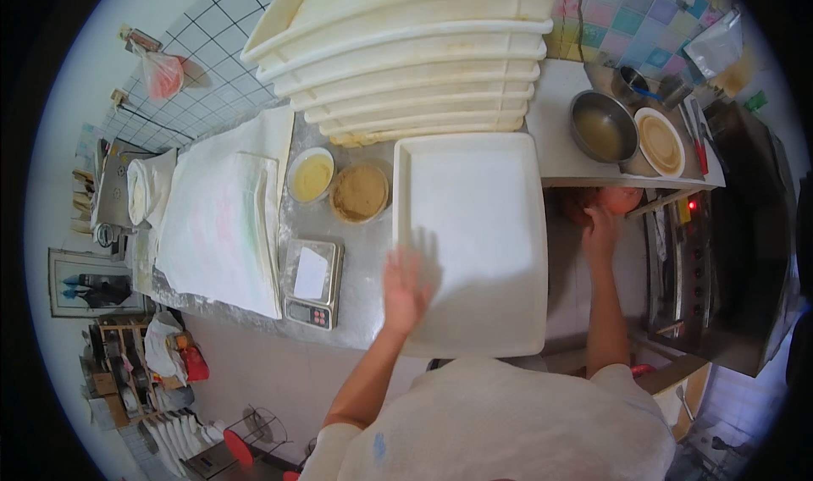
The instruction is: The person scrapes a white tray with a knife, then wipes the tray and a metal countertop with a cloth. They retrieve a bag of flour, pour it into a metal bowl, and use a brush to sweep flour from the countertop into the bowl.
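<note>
My left hand (404, 293), slightly blurred, hovers with fingers spread at the left rim of a shallow white plastic tray (476, 227). Its shadow falls inside the tray, and nothing is in its grasp. Beneath the side counter, my right hand (599, 236) reaches to a red rounded object (617, 199), partly hidden by the countertop. Whether the fingers grip it or only touch it is unclear. Left of the tray lie a digital scale (311, 281) with a white card on its pan, a bowl of pale yellow contents (311, 175) and a round container of brown powder (359, 192).
Stacked cream plastic trays (419, 55) rise behind the white tray. Folded white cloths (216, 233) cover the metal table's left part. A steel bowl of liquid (603, 127) and a plate (660, 141) stand on the side counter (556, 119). An oven-like appliance (692, 259) with a lit red lamp is at right.
</note>
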The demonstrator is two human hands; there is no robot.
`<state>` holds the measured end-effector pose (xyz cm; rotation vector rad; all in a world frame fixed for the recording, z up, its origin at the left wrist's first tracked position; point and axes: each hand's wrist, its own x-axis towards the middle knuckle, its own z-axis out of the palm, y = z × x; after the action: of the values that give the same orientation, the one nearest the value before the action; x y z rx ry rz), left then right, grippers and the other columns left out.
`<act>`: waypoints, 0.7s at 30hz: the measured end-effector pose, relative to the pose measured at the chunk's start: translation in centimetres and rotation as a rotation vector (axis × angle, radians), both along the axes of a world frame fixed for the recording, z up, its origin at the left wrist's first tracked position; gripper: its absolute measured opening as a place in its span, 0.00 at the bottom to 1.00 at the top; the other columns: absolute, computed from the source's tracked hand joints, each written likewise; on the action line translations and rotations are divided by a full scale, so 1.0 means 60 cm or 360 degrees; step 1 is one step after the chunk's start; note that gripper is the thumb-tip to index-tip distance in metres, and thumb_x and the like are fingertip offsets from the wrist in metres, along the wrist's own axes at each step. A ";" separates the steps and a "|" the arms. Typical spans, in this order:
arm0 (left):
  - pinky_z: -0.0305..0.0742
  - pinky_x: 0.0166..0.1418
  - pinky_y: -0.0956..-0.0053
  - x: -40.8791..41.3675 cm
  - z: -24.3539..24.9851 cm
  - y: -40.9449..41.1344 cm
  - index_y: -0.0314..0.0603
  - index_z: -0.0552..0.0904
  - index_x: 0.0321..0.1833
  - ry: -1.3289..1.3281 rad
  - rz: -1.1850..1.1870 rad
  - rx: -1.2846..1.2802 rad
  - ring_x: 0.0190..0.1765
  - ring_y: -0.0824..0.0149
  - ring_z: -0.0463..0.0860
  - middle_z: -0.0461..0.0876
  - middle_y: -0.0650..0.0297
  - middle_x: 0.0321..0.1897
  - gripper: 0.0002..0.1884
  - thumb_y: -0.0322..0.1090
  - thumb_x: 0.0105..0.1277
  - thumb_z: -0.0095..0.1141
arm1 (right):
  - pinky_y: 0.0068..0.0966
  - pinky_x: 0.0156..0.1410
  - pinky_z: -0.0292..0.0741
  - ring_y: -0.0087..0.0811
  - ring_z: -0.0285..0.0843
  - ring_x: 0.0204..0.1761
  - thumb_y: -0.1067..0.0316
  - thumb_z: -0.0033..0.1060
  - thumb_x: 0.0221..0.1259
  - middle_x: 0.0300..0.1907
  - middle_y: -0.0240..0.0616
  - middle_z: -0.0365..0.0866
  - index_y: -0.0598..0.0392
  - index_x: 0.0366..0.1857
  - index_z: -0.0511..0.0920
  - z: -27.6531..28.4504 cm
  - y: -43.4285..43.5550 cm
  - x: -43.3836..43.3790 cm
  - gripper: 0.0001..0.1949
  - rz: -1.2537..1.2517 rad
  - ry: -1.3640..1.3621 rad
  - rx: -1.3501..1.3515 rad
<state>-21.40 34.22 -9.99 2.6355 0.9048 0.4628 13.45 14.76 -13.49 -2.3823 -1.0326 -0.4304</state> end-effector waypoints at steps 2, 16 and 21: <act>0.62 0.59 0.64 -0.017 -0.019 0.039 0.40 0.64 0.61 -0.0123 0.0406 -0.0349 0.58 0.51 0.65 0.61 0.50 0.60 0.32 0.34 0.50 0.59 | 0.32 0.47 0.70 0.42 0.75 0.41 0.65 0.44 0.60 0.38 0.44 0.78 0.58 0.40 0.75 -0.016 0.011 -0.040 0.12 0.0063 0.0835 0.0105; 0.68 0.48 0.76 -0.008 0.109 -0.014 0.37 0.65 0.59 -0.1025 0.0226 -0.1713 0.43 0.72 0.72 0.74 0.65 0.46 0.23 0.25 0.57 0.47 | 0.20 0.54 0.65 0.23 0.70 0.47 0.62 0.40 0.65 0.46 0.35 0.75 0.63 0.53 0.68 0.031 -0.022 -0.158 0.18 0.0138 0.1653 0.1327; 0.68 0.48 0.74 0.028 0.180 -0.011 0.36 0.68 0.53 -0.1176 0.0188 -0.1874 0.43 0.70 0.72 0.73 0.62 0.43 0.20 0.26 0.56 0.50 | 0.26 0.57 0.64 0.34 0.70 0.50 0.68 0.38 0.64 0.52 0.43 0.70 0.62 0.52 0.68 0.233 -0.009 -0.147 0.16 0.0077 0.0062 0.1133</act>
<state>-19.72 33.59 0.79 1.2121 0.7218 0.6072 4.64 14.23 0.50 -1.7186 -0.7485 -0.6096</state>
